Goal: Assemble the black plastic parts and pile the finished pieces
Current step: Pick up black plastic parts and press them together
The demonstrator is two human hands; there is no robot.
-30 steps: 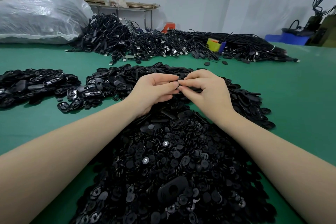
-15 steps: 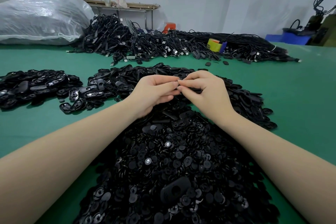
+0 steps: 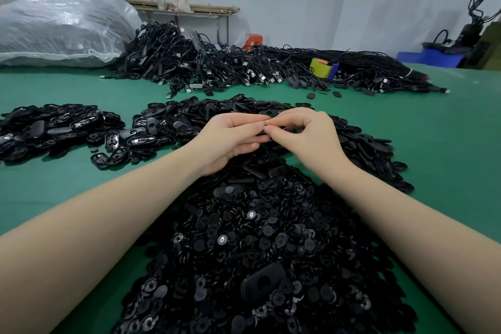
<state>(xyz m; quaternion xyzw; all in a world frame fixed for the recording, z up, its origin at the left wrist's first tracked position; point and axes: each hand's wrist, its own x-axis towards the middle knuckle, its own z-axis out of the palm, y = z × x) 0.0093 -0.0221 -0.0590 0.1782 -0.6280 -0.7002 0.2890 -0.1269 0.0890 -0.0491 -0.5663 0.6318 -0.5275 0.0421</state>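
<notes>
Closest to the camera, at 6 o'clock, there's a big heap of small round black plastic discs with one black oval plastic shell lying on top. Just past it both hands meet fingertip to fingertip: the left hand and right hand pinch a small black plastic part between them, mostly hidden, so I'd guess it's mid press-fit. These bits look light, stiff and a bit slick, so grab by the edges. At 10 o'clock sits a pile of black oval pieces, probably the finished ones. Furthest out, at 12, a tangle of black cables on the green table
</notes>
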